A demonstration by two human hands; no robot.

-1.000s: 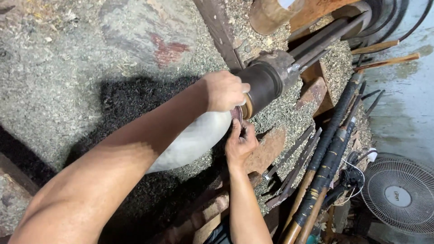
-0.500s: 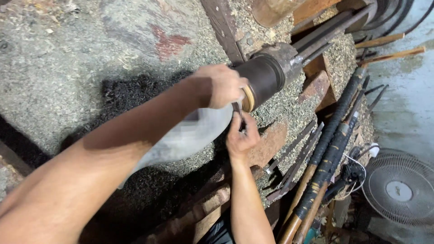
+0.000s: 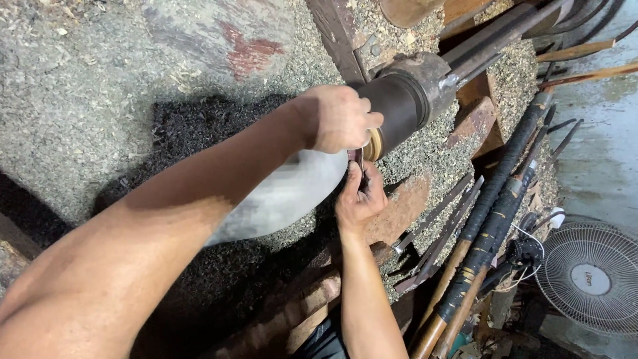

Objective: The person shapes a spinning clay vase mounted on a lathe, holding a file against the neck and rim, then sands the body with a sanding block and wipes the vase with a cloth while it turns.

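A dark cylindrical lathe head (image 3: 399,110) lies across the bench, with a thin tan wooden piece (image 3: 375,143) on its left end. My left hand (image 3: 339,119) reaches in from the lower left and curls over that end, its fingertips closed on the top of a narrow dark strip (image 3: 359,161). From below, my right hand (image 3: 359,199) pinches the lower part of the same strip, right next to the tan piece. A pale grey blurred shape (image 3: 286,193) lies under my left forearm, and I cannot tell what it is.
Sawdust and dark shavings (image 3: 199,126) cover the surface. A rusty metal rest (image 3: 405,213) sits under the lathe head. Several long tools with black-wrapped handles (image 3: 492,219) lean at the right, beside a floor fan (image 3: 591,279). Metal rods (image 3: 492,40) run to the upper right.
Both hands stay at the end of the lathe head. My right hand has edged up closer to the left one, and the strip now spans between them.
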